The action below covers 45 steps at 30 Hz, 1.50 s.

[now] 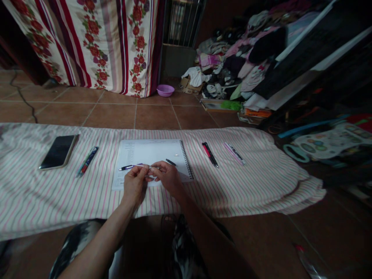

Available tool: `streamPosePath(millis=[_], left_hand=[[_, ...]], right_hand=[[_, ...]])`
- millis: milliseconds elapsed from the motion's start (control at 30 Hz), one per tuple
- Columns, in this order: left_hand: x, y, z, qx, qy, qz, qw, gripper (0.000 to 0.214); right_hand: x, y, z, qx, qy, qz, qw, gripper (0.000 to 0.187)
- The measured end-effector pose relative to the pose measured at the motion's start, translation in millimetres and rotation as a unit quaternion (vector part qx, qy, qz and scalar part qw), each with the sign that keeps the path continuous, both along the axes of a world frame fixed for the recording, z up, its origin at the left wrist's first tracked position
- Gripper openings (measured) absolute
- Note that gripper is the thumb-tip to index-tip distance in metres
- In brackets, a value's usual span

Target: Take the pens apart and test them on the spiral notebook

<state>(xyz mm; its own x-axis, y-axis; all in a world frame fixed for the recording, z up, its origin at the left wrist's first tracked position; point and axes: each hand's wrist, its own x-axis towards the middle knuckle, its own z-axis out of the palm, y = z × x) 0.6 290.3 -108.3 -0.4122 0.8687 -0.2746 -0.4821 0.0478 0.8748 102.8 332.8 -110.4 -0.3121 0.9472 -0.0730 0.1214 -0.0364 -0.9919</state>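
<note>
Both hands meet over an open spiral notebook on the striped cloth. Between thumb and fingers, my left hand pinches a thin pale pen refill. My right hand is closed at the refill's other end, its fingertips almost touching the left ones. Beside the left fingers, a dark pen barrel lies on the page. A short black pen part rests just beyond the right knuckles, and a small metallic pen tip lies farther up the page. The fingers partly hide the refill.
Left of the notebook lie several pens and a phone. To the right are a red and black pen pair and pink and patterned pens. A purple basin and heaped clothes are beyond the cloth.
</note>
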Motion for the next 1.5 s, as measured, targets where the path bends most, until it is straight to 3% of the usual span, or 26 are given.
streamPosePath(millis=[333,633,1267,1500], left_hand=[[0,-1,-0.3,-0.008,0.014,0.002,1.0,0.028],[-1,1,-0.1,-0.002,-0.023,0.019,1.0,0.029],[-1,0,-0.2,-0.023,-0.001,0.02,1.0,0.029],[0,1,-1.8,-0.006,-0.027,0.022,0.999,0.027]], right_hand=[[0,0,-1.0,0.001,-0.006,-0.008,1.0,0.013],[0,1,-4.9,-0.031,0.032,0.014,0.999,0.026],[0,2,-6.0,-0.016,0.001,-0.009,1.0,0.017],[-1,4,-10.8,-0.03,0.025,-0.002,0.999,0.022]])
